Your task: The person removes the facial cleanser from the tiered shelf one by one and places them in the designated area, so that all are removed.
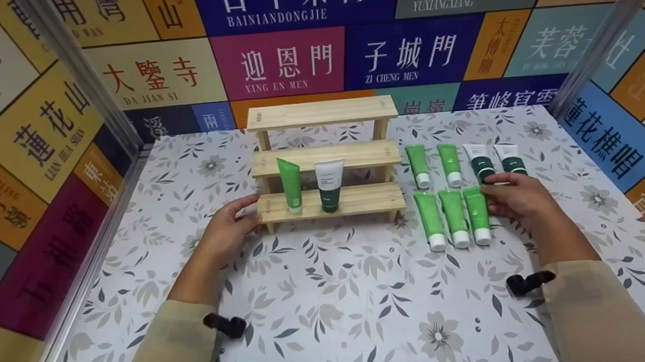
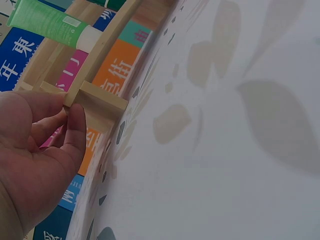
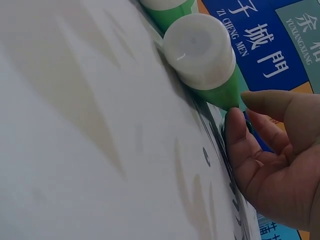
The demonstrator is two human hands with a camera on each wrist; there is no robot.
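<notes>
My left hand [image 1: 228, 228] pinches the left end of the lowest step of a small three-tier wooden shelf [image 1: 358, 201] between thumb and finger. On that step stand a green tube [image 1: 291, 184] and a white-and-dark-green tube [image 1: 330, 183], both cap down. At the right, my right hand [image 1: 519, 197] pinches the edge of the rightmost green tube [image 1: 478, 212] in the front row. In the right wrist view, its white cap [image 3: 197, 47] faces the camera, with thumb and finger at the tube's side.
Left of the pinched tube lie two more green tubes [image 1: 454, 217]. Behind them is a row of two green tubes [image 1: 449, 163] and two white-and-dark-green tubes [image 1: 479, 158]. The floral-covered table [image 1: 331, 305] is bounded by sign-printed panels [image 1: 286, 64] at the back and sides.
</notes>
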